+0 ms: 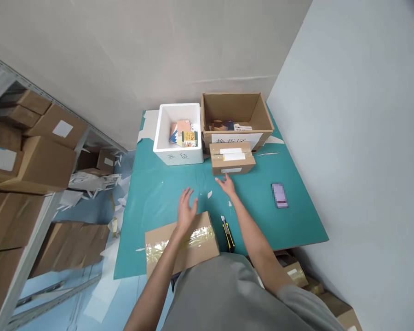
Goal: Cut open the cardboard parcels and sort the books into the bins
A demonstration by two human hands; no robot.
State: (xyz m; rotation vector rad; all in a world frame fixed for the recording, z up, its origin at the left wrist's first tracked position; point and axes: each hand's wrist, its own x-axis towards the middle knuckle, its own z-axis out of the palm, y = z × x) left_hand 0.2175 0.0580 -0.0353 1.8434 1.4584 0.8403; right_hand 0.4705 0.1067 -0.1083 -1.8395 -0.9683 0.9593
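Observation:
My left hand (187, 211) is open, fingers apart, above the far side of a taped cardboard box (202, 246) at the table's front edge. Whether it touches that box I cannot tell. My right hand (227, 185), also open and empty, reaches close to a smaller closed cardboard box (232, 161) with white labels on top. Between my forearms a yellow and black utility knife (228, 234) lies on the green table (262, 220), its blade end pointing away from me.
Behind stand a white foam box (178, 156) with books or packets inside and an open carton (236, 103) with several items. A blurred phone (279, 195) lies at right. Shelves with cardboard boxes (48, 161) line the left; more boxes (296, 274) sit below the table's right side.

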